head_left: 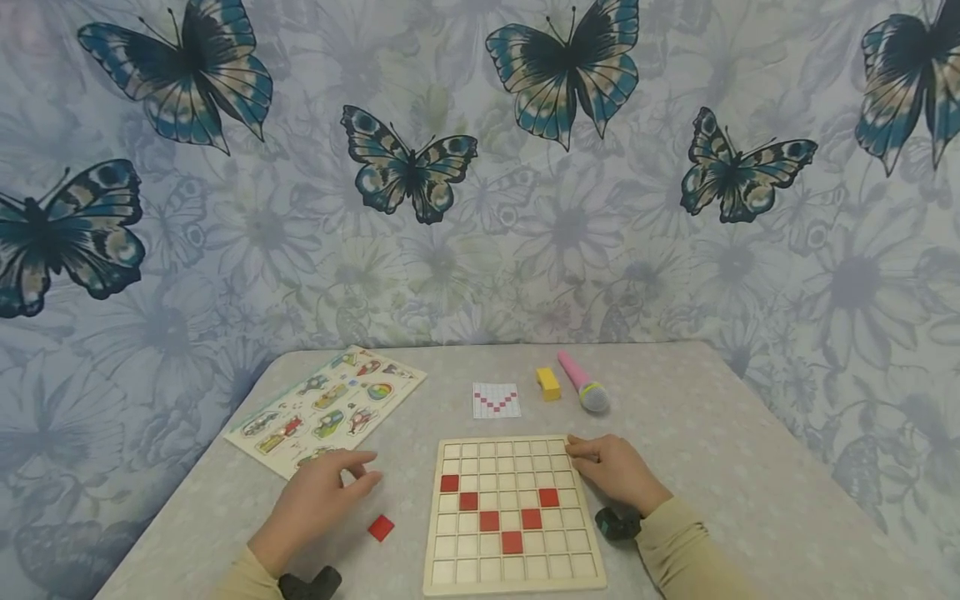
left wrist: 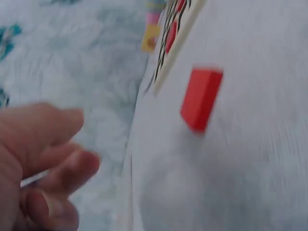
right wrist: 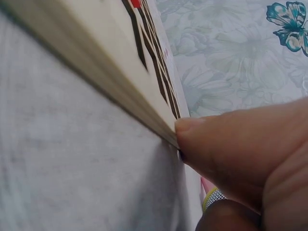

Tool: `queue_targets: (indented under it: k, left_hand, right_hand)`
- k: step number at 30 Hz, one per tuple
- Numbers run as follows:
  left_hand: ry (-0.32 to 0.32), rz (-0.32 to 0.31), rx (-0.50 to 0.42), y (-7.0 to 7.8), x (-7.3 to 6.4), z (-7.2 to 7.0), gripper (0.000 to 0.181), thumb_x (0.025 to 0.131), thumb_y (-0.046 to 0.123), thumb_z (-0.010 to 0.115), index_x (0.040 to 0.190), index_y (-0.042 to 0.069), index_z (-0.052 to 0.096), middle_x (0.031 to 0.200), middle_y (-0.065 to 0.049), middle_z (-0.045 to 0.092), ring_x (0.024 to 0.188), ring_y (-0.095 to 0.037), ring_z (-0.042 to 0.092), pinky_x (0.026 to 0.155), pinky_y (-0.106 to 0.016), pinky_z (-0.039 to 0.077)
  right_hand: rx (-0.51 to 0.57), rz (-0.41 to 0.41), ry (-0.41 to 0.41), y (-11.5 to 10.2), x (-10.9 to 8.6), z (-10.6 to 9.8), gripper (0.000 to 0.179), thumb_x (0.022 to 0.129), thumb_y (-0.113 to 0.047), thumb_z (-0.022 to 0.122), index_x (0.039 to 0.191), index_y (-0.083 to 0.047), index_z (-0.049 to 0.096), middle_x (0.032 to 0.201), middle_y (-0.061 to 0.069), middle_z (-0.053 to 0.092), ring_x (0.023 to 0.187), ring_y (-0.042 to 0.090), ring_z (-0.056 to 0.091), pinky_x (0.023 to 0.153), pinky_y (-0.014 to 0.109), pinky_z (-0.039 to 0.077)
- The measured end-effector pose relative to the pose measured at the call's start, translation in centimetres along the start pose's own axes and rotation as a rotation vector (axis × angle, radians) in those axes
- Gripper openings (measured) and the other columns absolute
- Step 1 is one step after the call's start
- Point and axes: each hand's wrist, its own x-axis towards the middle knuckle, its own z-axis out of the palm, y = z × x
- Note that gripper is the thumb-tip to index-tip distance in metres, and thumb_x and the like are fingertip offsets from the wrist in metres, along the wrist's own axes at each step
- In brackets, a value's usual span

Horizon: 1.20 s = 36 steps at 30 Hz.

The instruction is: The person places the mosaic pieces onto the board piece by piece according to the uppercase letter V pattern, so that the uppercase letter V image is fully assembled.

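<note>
A wooden grid board lies on the table, with several red square tiles in its cells forming most of a V. One loose red tile rests on the table left of the board; the left wrist view shows the same tile with its thickness. My left hand hovers just above and left of that tile, fingers loosely bent, thumb and forefinger apart, holding nothing. At the board's far right corner, my right hand grips the edge, and its thumb presses there in the right wrist view.
Behind the board lies a small pattern card with a red V. A yellow block and a pink toy microphone are to its right. A picture puzzle board lies at the far left, near my left hand. Butterfly-patterned wall covering stands behind the table.
</note>
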Motion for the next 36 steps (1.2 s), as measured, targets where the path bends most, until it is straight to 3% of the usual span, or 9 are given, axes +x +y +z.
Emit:
queue_targets:
  k: [2,5,7,9,13,19,30,36]
  left_hand:
    - [-0.039,0.01,-0.064,-1.4,-0.4,0.1,0.031,0.093,0.032,0.077,0.119,0.016,0.075,0.084,0.01,0.069,0.059,-0.008,0.051,0.054,-0.026,0.042]
    - [-0.159,0.022,-0.171,-2.6,-0.9,0.8,0.034,0.09,0.037,0.08,0.112,0.015,0.07,0.076,0.007,0.066,0.058,-0.009,0.052,0.053,-0.027,0.043]
    - [-0.226,0.027,-0.189,-2.8,-1.2,1.3,0.041,0.084,0.045,0.084,0.108,0.017,0.066,0.074,0.007,0.064,0.058,-0.008,0.053,0.053,-0.026,0.043]
    - [-0.252,0.029,-0.17,-2.9,-1.4,1.7,0.049,0.077,0.051,0.088,0.106,0.02,0.063,0.074,0.009,0.062,0.058,-0.007,0.052,0.053,-0.025,0.042]
    - [-0.247,0.061,-0.131,-2.8,-1.7,1.8,0.053,0.068,0.05,0.093,0.102,0.023,0.063,0.079,0.01,0.061,0.06,-0.005,0.052,0.054,-0.024,0.041]
    - [-0.22,0.107,-0.146,-3.0,-1.6,1.7,0.039,0.073,0.041,0.092,0.096,0.024,0.066,0.084,0.01,0.063,0.065,-0.003,0.051,0.058,-0.024,0.041]
    - [-0.207,0.176,-0.187,-3.7,-1.4,2.0,0.029,0.077,0.033,0.09,0.097,0.026,0.069,0.087,0.013,0.068,0.058,-0.002,0.05,0.053,-0.023,0.043]
    - [-0.187,0.185,-0.146,-3.5,-1.5,1.7,0.028,0.079,0.033,0.089,0.099,0.029,0.07,0.091,0.015,0.069,0.06,-0.001,0.051,0.056,-0.023,0.044]
  right_hand:
    - [0.004,-0.003,0.006,0.0,0.0,-0.1,0.025,0.096,-0.014,0.071,0.12,-0.009,0.077,0.136,0.005,0.068,0.13,0.03,0.062,0.108,0.053,0.046]
    - [-0.01,0.0,0.002,0.0,-0.1,-0.1,0.026,0.097,-0.015,0.071,0.122,-0.01,0.077,0.137,0.004,0.067,0.132,0.03,0.06,0.109,0.052,0.045]
    - [-0.021,0.004,0.0,0.1,-0.2,0.0,0.027,0.097,-0.015,0.071,0.123,-0.011,0.076,0.139,0.003,0.066,0.134,0.03,0.058,0.11,0.052,0.044]
    - [-0.033,0.011,0.003,0.2,-0.2,0.1,0.027,0.097,-0.015,0.071,0.123,-0.011,0.076,0.139,0.003,0.066,0.134,0.031,0.058,0.11,0.052,0.044]
    - [-0.05,0.022,0.004,0.4,-0.3,0.2,0.027,0.096,-0.016,0.072,0.123,-0.013,0.077,0.139,0.0,0.066,0.134,0.03,0.059,0.109,0.052,0.044]
    - [-0.058,0.024,0.0,0.4,0.0,0.4,0.027,0.096,-0.017,0.072,0.123,-0.014,0.076,0.14,-0.002,0.065,0.133,0.029,0.059,0.109,0.052,0.044]
    - [-0.061,0.026,0.009,0.4,0.1,0.6,0.027,0.096,-0.017,0.072,0.122,-0.014,0.077,0.139,-0.003,0.066,0.133,0.028,0.059,0.11,0.052,0.044]
    - [-0.063,0.022,0.005,0.2,0.0,0.3,0.026,0.096,-0.017,0.072,0.122,-0.013,0.077,0.14,-0.001,0.065,0.133,0.029,0.059,0.11,0.052,0.044]
